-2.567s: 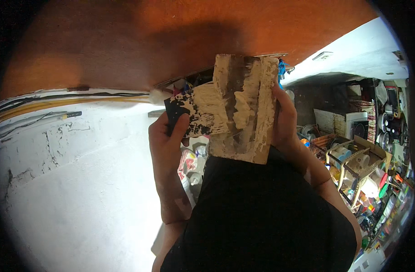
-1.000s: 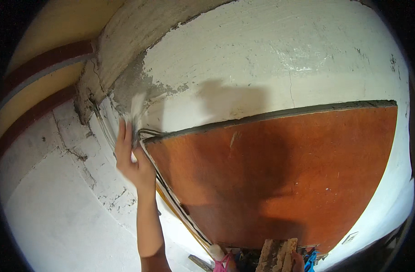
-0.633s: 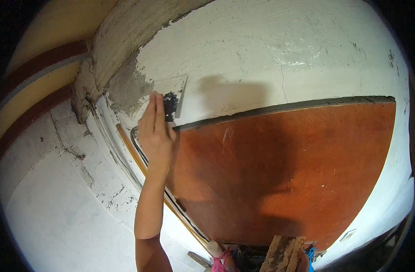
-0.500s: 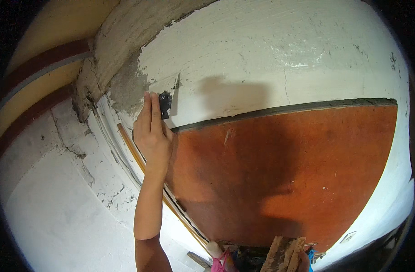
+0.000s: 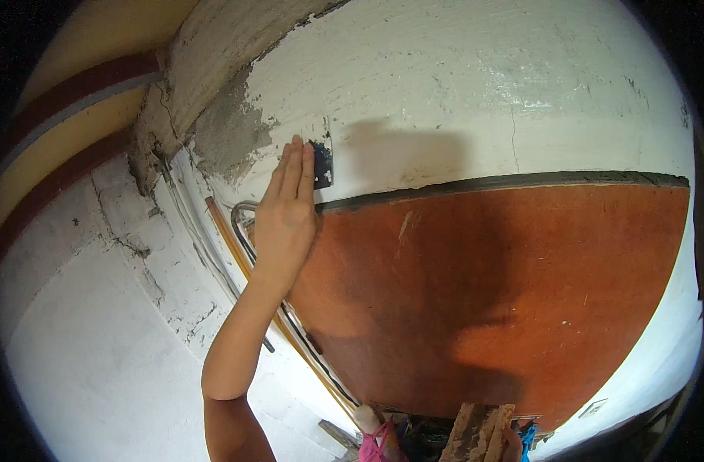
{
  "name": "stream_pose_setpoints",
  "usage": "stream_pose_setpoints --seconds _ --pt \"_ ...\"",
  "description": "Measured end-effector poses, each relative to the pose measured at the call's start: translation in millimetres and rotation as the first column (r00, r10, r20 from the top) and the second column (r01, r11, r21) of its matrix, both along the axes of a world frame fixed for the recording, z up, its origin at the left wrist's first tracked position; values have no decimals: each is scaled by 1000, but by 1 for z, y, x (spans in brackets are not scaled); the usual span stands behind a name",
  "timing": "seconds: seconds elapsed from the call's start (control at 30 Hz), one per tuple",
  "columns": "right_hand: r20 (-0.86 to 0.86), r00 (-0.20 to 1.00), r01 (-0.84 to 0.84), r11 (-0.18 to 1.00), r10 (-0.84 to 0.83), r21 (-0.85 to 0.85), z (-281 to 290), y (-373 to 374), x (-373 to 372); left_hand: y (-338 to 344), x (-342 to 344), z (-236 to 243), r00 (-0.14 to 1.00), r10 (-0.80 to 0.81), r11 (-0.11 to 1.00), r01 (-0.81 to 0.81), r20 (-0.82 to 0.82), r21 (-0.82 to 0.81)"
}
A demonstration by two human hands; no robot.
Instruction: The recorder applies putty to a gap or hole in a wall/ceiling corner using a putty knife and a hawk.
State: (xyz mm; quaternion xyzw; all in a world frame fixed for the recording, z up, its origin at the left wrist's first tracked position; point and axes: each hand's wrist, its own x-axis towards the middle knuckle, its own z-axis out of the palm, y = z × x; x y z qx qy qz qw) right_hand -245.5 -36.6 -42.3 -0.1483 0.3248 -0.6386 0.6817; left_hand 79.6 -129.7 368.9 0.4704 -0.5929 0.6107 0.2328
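My left hand (image 5: 289,219) reaches up against the wall, its back toward me and its fingers stretched side by side. The fingers press a thin, dark, flat putty blade (image 5: 322,163) to the white wall; pale filler is smeared on it. Most of the blade's left side lies hidden under the fingers. Low in the view, a rough brown wooden board (image 5: 475,433) with crusted edges is held up. A sliver of my right hand (image 5: 513,445) shows at the board's right edge, closed on it; the rest is out of view.
An orange-brown panel (image 5: 459,285) with a dark upper ledge (image 5: 506,182) fills the middle. Bare grey plaster (image 5: 229,138) lies left of the white coat. Cables (image 5: 194,239) and a yellowish strip (image 5: 230,239) run down the corner. Below is a pink cloth or tie (image 5: 375,446).
My left hand and the blade have slid to the right along the wall. White filler now covers more of the wall beside the grey patch. The view has shifted slightly.
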Motion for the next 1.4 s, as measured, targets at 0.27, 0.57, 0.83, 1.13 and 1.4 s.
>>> stream_pose_setpoints --seconds 0.27,0.57,0.83,1.13,1.4 --pt "124 987 -129 969 105 209 -12 8 -3 12 -1 -13 998 -58 997 58 -15 54" --pt "737 674 -216 966 42 143 -16 22 -6 35 -8 16 974 -189 978 175 -127 -112" --pt "175 973 -143 988 150 -54 -30 28 -10 7 0 -19 989 -131 991 128 -70 -50" --pt "32 999 -38 999 38 16 -19 31 -1 36 -18 19 983 -170 975 158 -63 -157" --pt "-57 985 -160 985 163 61 -27 31 -14 25 -20 -13 998 -62 995 62 1 81"
